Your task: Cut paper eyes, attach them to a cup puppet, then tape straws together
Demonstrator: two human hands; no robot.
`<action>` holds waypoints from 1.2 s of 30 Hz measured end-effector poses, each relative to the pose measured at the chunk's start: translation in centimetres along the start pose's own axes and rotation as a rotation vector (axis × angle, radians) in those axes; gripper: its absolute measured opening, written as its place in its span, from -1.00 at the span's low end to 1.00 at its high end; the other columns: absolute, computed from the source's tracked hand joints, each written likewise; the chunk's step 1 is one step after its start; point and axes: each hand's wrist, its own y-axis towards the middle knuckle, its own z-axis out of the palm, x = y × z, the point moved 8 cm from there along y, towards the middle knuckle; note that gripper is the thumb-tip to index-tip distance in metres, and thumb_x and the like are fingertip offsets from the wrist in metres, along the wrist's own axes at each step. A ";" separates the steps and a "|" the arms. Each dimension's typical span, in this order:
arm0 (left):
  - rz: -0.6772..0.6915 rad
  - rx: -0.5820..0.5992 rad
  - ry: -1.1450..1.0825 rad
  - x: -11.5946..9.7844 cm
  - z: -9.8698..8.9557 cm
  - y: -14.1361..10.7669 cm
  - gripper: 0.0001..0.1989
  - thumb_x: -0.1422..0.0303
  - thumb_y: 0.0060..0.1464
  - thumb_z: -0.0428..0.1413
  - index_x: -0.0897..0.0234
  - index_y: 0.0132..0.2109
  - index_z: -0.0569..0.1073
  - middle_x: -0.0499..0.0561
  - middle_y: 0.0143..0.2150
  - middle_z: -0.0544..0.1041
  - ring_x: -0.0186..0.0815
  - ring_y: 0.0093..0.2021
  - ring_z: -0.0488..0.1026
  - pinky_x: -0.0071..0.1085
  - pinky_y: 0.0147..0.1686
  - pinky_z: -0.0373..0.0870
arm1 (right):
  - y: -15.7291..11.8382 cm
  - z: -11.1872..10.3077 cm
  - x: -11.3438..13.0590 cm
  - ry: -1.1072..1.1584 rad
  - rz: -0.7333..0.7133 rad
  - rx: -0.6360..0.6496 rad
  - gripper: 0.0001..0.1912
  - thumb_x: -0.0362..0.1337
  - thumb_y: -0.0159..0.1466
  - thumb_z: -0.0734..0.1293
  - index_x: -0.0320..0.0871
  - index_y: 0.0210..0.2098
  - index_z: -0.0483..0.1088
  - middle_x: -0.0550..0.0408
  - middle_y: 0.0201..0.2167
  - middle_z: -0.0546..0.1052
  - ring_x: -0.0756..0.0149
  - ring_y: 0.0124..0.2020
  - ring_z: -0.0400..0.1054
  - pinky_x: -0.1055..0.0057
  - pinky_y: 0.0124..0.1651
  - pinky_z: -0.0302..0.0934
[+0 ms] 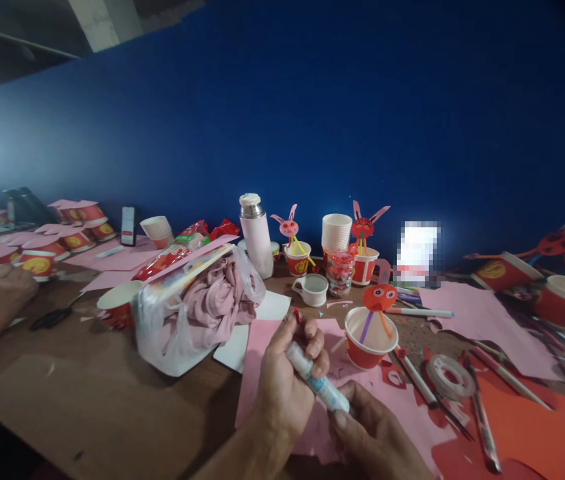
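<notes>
In the head view my left hand (282, 380) is closed round a white and blue tube that looks like a glue stick (326, 388). A tiny red piece (297, 312) shows at the tips of its thumb and forefinger. With thumb and fingers, my right hand (380, 433) grips the lower end of the same glue stick. Both hands are above a pink paper sheet (257, 347). Just beyond them stands a red and white paper cup (368, 355), with an orange paper face (377, 298) on purple and orange stems.
Left of my hands lies a plastic bag (162, 347) with pink cloth. A white thermos (257, 243), stacked cups (336, 233) and a white mug (311, 291) stand behind. Tape (451, 377), pens and red paper (537, 427) lie right. Another person's hand (5, 288) is far left.
</notes>
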 end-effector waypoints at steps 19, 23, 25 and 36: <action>-0.046 -0.005 0.026 0.3 -0.4 0.1 -0.80 0.44 0.12 -0.09 0.32 -0.48 0.22 -0.12 -0.55 0.19 -0.54 -0.67 0.11 -0.63 -0.75 0.02 | 0.0 0.2 -1.0 -0.022 0.114 0.053 -0.48 0.16 0.05 0.25 -0.24 -0.58 0.27 0.20 -0.73 0.27 0.55 -0.68 0.06 0.56 -0.59 -0.10; -0.031 -0.011 0.002 0.1 -0.7 0.3 -0.80 0.45 0.13 -0.11 0.32 -0.47 0.23 -0.11 -0.55 0.21 -0.53 -0.67 0.13 -0.62 -0.74 0.05 | 0.4 0.4 -1.6 0.063 0.108 0.071 -0.46 0.20 -0.07 0.31 -0.20 -0.50 0.24 0.24 -0.70 0.27 0.56 -0.72 0.03 0.56 -0.63 -0.15; -0.035 -0.007 -0.003 0.1 -0.7 0.3 -0.77 0.45 0.15 -0.14 0.33 -0.47 0.23 -0.10 -0.55 0.21 -0.53 -0.67 0.13 -0.62 -0.74 0.06 | 0.2 1.0 -2.6 0.103 0.255 0.123 -0.37 0.30 0.00 0.12 -0.21 -0.58 0.23 0.20 -0.75 0.25 0.53 -0.75 0.04 0.55 -0.65 -0.14; -0.045 0.007 -0.020 -0.1 -0.7 0.3 -0.80 0.46 0.15 -0.12 0.32 -0.46 0.22 -0.12 -0.54 0.21 -0.55 -0.67 0.13 -0.63 -0.73 0.04 | -0.2 1.0 -1.1 0.078 0.174 0.069 -0.45 0.22 0.03 0.20 -0.21 -0.60 0.23 0.20 -0.72 0.26 0.53 -0.70 0.07 0.55 -0.61 -0.11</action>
